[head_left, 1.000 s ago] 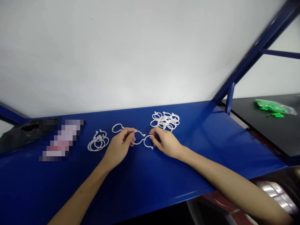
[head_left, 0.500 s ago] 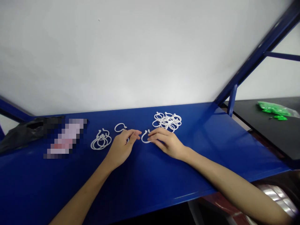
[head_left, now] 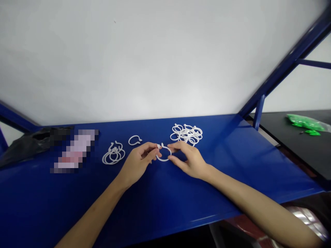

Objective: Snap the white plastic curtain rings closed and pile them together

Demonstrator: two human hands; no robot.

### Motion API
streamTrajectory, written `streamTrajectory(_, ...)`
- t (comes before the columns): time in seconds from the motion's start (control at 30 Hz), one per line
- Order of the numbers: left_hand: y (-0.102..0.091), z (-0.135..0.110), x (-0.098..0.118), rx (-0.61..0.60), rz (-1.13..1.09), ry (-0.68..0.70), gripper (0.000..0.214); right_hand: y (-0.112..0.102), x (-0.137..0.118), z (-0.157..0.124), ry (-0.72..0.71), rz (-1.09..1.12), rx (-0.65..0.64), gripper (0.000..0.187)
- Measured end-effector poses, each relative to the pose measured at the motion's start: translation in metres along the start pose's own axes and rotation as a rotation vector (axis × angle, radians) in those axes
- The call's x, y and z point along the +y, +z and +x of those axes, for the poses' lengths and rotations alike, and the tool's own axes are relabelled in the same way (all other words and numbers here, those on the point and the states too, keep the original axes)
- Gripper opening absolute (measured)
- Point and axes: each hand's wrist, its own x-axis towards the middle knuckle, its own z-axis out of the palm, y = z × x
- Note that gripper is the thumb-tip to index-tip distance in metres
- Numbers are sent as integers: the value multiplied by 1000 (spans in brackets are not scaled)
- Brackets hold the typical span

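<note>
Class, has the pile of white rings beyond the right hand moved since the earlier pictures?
No. The pile of white rings keeps its place relative to the blue post on its right; both shift alike as the camera moves.

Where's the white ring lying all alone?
In the head view, the lone white ring lies left of centre on the blue table, beyond the left hand and right of the smaller ring pile.

The left hand (head_left: 137, 162) and right hand (head_left: 191, 160) hold a white ring (head_left: 163, 160) near a ring pile (head_left: 187, 132).
</note>
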Motion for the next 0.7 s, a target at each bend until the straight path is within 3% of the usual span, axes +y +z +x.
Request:
streamTrajectory(0.2, 8, -2, -1, 13, 85, 58, 22, 5, 3, -1, 62, 81, -27, 7)
streamTrajectory(0.53, 19, -8, -2, 104, 300, 263, 16, 2, 6, -6, -52, 34, -157, 14)
streamTrajectory(0.7, 17, -5, -1, 115, 376, 322, 13, 5, 6, -4, -45, -47, -116, 12)
